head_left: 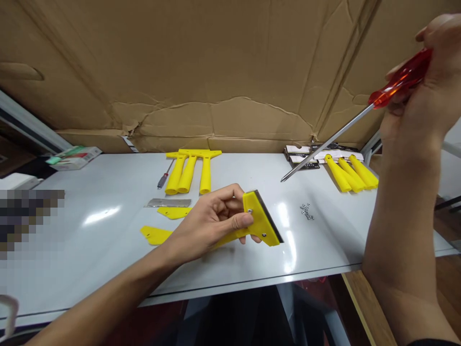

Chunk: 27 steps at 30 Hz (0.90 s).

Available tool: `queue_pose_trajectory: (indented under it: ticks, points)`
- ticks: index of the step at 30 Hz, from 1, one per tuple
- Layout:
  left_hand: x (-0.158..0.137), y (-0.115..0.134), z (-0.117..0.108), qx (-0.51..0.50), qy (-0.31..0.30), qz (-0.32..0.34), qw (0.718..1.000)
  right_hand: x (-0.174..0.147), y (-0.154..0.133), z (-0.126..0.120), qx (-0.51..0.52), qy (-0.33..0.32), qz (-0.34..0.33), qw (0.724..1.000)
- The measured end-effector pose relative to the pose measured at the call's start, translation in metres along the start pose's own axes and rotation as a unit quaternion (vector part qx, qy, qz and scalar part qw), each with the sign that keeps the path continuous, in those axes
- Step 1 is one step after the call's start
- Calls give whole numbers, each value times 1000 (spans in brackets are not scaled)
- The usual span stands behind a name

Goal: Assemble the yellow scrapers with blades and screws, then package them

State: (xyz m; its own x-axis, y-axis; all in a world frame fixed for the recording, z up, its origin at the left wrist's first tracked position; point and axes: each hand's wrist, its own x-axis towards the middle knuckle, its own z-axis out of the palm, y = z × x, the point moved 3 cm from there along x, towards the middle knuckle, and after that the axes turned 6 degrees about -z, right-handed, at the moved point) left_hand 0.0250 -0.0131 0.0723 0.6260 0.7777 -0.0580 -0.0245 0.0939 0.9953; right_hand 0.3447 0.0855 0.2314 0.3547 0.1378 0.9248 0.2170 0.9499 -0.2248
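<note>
My left hand [219, 216] is closed round a yellow scraper [260, 223], thumb on its head. Two screws show in the head, and a dark blade strip runs along its slanted right edge. High at the right, my right hand [414, 81] grips the red handle of a screwdriver [334, 137]. Its long metal shaft points down and left, the tip in the air above the table, apart from the scraper. A small pile of screws [307, 211] lies on the white table [331, 245], right of the scraper.
Several yellow scraper handles [189, 173] lie behind my left hand, beside a small screwdriver [163, 179]. Nearer are a metal blade pack [168, 203] and yellow plates [154, 235]. More yellow handles [351, 175] rest on packaging [302, 156] at right. A cardboard sheet [216, 62] stands behind.
</note>
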Motion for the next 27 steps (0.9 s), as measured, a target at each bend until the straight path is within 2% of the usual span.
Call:
queue_pose_trajectory:
  ticks: [3, 7, 9, 10, 11, 12, 13, 15, 16, 17, 18, 19, 20, 21, 22, 25, 27]
  points:
    - [2, -1, -2, 10, 9, -1, 1000, -4, -6, 8, 32, 43, -30, 998]
    - [-3, 2, 1, 49, 24, 15, 998, -8, -6, 15, 24, 40, -26, 999]
    - [-9, 7, 3, 114, 67, 77, 988, -7, -3, 13, 30, 41, -34, 998]
    - [-12, 10, 3, 167, 102, 134, 972, -6, -2, 12, 38, 42, -41, 998]
    - [-15, 14, 4, 235, 136, 209, 939, -5, -1, 11, 48, 42, -49, 997]
    - [-17, 17, 5, 314, 166, 295, 887, -4, -1, 9, 58, 41, -56, 996]
    - [-19, 18, 6, 398, 186, 383, 813, -3, -1, 8, 64, 39, -57, 996]
    - [-18, 13, 7, 546, 191, 521, 628, -3, -4, 9, 56, 26, -37, 997]
    - [-14, 7, 6, 604, 181, 557, 541, -5, -6, 11, 43, 17, -20, 999]
    - [-10, 0, 3, 640, 170, 577, 479, -8, -9, 15, 26, 9, -2, 1000]
    - [-5, -7, -1, 669, 160, 577, 440, -13, -12, 19, 7, -3, 18, 1000]
    - [-1, -14, -5, 688, 149, 574, 419, -18, -14, 25, -10, -18, 36, 999]
    - [2, -21, -9, 697, 143, 567, 416, -25, -17, 32, -22, -35, 49, 998]
    - [5, -26, -12, 698, 139, 558, 427, -32, -19, 38, -31, -54, 53, 997]
    - [6, -31, -15, 690, 137, 553, 448, -40, -20, 46, -37, -76, 52, 995]
    - [6, -39, -21, 639, 130, 538, 534, -61, -22, 64, -46, -123, 32, 991]
    - [5, -42, -23, 617, 124, 527, 571, -70, -23, 71, -55, -142, 30, 988]
